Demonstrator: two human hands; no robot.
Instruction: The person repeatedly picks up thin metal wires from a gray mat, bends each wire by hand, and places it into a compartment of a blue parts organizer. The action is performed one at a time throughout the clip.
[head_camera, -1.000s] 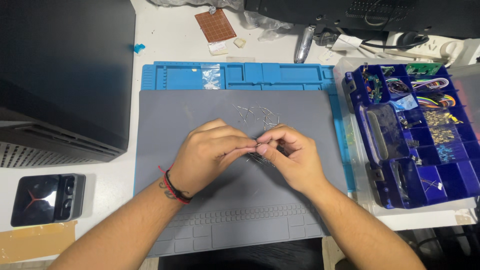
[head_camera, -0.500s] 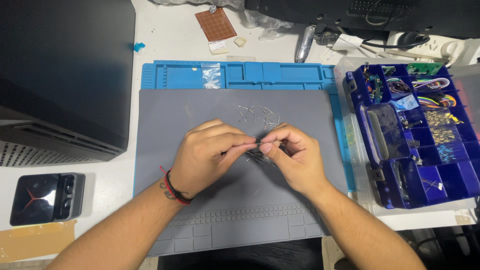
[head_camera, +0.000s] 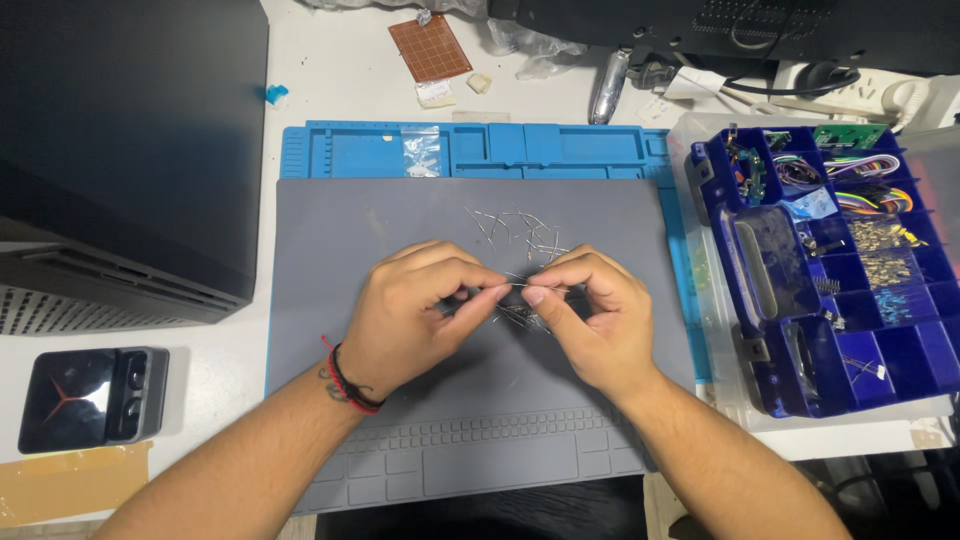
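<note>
Head view: almost nothing has shifted over the last second; the left hand (head_camera: 415, 315) and right hand (head_camera: 590, 320) stay fingertip to fingertip over the grey work mat (head_camera: 330, 250), both pinched shut on a thin metal lead (head_camera: 515, 286). Loose leads (head_camera: 515, 230) lie just beyond the knuckles. Fingers hide the lead's ends; which component it is cannot be told.

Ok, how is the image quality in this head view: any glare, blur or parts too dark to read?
Head view: lighting is even and soft, with faint shadows under the left hand and right hand on the grey mat. The thin wire pieces are too fine to resolve. The black box reads as featureless dark. Mild wide-angle bending shows at the edges.
</note>
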